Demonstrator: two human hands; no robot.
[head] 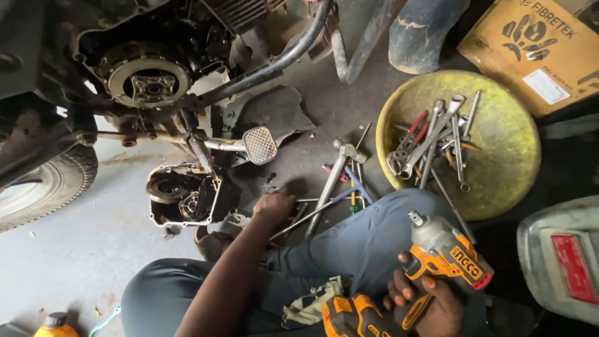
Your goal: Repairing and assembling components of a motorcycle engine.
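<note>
1. Grey concrete floor (pixel 93 249) runs across the lower left of the frame, and that is the widest open stretch, bounded by the tyre (pixel 43 184) at the left edge.
2. Upper left, the motorcycle engine (pixel 146 78) sits with its clutch side uncovered; the frame tube (pixel 274 62) crosses diagonally toward top centre.
3. Below it, the removed engine cover (pixel 181 196) lies on the floor, its right edge just beside the left hand (pixel 273 206).
4. That left hand reaches down at centre frame into loose tools (pixel 340 181) spread on the floor; its grip looks curled, though what it closes on cannot be told.
5. Right hand (pixel 430 302), lower right, has its grip clamped on the handle of an orange and grey impact wrench (pixel 446 253), nose pointing up-left over the blue-trousered knee (pixel 374 231).
6. Right of centre, a yellow pan (pixel 499 181) holds a heap of spanners (pixel 433 140); its rim nearly meets the knee, leaving little room there.
7. A cardboard box (pixel 530 50) fills the upper right corner, and a grey plastic can (pixel 561 262) crowds the right edge.
8. A yellow bottle (pixel 55 324) sits at the bottom left edge.
</note>
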